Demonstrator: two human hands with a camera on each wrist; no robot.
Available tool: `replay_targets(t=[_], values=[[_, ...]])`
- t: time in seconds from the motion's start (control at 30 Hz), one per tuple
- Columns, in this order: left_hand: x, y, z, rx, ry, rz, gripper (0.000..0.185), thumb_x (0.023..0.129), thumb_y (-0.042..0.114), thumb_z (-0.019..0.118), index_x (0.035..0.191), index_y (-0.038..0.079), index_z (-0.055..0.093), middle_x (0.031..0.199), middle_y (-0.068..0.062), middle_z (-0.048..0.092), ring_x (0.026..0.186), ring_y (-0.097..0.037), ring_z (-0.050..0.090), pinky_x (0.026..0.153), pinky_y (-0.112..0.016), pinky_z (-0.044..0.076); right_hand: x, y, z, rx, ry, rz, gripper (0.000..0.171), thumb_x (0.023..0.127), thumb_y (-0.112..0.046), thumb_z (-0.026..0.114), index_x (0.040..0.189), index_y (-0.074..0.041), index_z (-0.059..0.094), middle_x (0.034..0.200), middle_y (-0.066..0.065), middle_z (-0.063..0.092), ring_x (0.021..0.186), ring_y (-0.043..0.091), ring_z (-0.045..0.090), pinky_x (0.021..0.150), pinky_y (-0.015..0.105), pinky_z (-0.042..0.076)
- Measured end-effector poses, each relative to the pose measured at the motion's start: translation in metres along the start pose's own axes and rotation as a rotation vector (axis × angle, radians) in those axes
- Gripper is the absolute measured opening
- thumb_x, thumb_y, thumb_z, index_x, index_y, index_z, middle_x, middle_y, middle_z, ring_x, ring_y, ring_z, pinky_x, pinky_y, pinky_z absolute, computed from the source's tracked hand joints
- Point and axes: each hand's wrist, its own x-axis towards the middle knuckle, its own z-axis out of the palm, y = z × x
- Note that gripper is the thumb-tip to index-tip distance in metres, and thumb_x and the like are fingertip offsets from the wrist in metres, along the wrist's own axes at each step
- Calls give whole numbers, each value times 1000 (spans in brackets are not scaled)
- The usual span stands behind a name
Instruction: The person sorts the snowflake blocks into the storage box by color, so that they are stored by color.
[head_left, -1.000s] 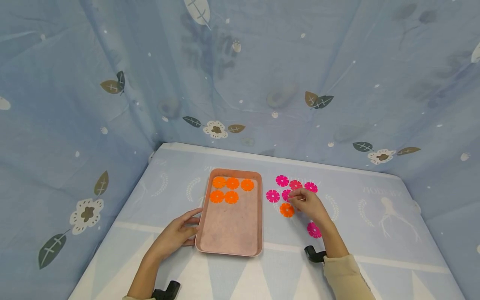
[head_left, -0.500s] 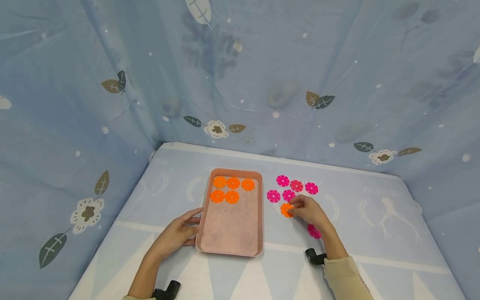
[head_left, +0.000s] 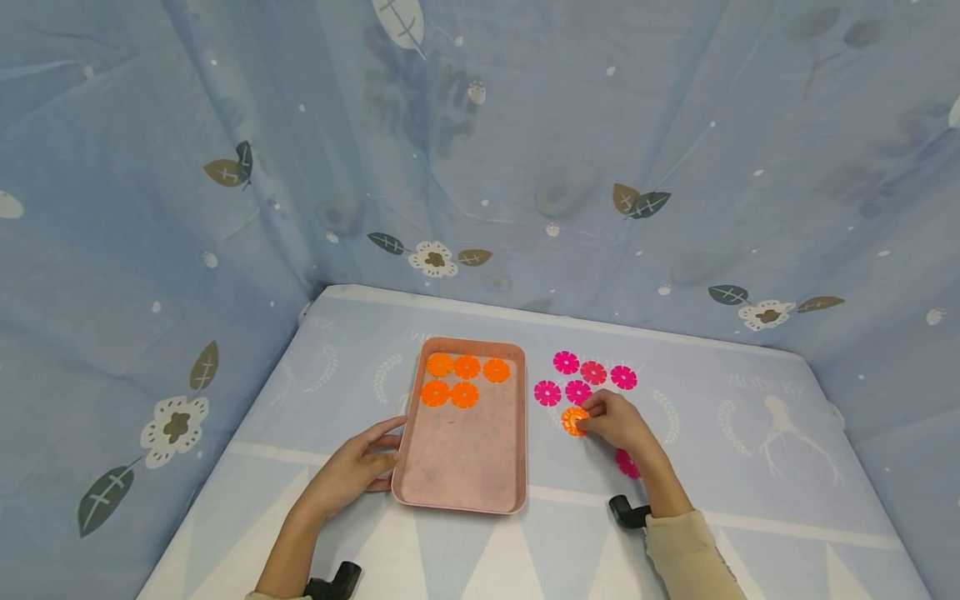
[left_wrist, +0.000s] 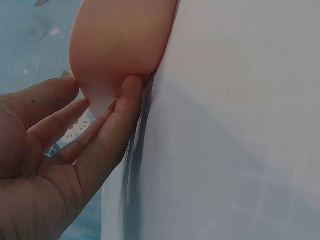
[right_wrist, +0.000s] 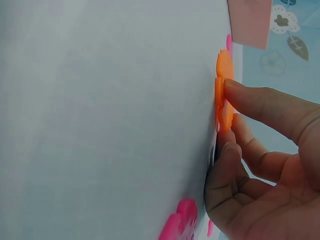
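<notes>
A pink tray [head_left: 459, 454] lies on the table with several orange slotted building discs [head_left: 467, 367] in two rows at its far end. Beside its left wall is my left hand [head_left: 352, 467]; in the left wrist view, its fingertips touch the tray's outer wall [left_wrist: 122, 35]. Right of the tray, my right hand [head_left: 617, 419] pinches another orange slotted disc [head_left: 573, 420] between thumb and fingers. The right wrist view shows this disc [right_wrist: 225, 95] edge-on, close to the table, with the thumb on its face.
Several pink slotted discs [head_left: 547, 392] lie just beyond the right hand. One more pink disc [head_left: 627, 463] is under the right forearm, partly hidden. A patterned blue cloth [head_left: 510, 167] rises behind and beside the table [head_left: 720, 467].
My right hand has come down and toward me from over the pink discs, and its thumb and fingers have taken hold of the orange disc. The left hand and tray have stayed put.
</notes>
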Motion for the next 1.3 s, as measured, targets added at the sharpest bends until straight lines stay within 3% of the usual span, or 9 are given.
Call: replay_targets(t=[0.37,0.8,1.07,1.3], values=[[0,0,0,4,3,2,56,102,6,57,154,10,38,141,-28,45,109,-36,65,82,-44,58,2,2,-8,56,-11,-8,14,92,-12,71,96,0,65,83,8,61,73,23,53,65,30,48],[-1,0,1,6,11,-8,55,102,6,57,154,10,39,141,-27,45,110,-36,64,82,-44,58,3,6,-15,118,-69,-8,21,96,-19,67,102,1,64,87,9,60,76,23,52,67,31,48],[-1,1,1,14,10,-4,55,102,6,56,154,10,39,141,-28,45,108,-37,65,82,-44,58,4,-16,-19,334,-116,-48,24,99,-15,64,108,7,63,94,15,62,84,28,61,77,34,57],[0,2,2,20,5,-7,56,102,7,56,155,9,37,141,-28,45,108,-37,65,81,-44,59,14,-48,-15,420,-105,-79,26,99,-15,64,109,9,62,96,16,64,79,25,64,75,30,58]])
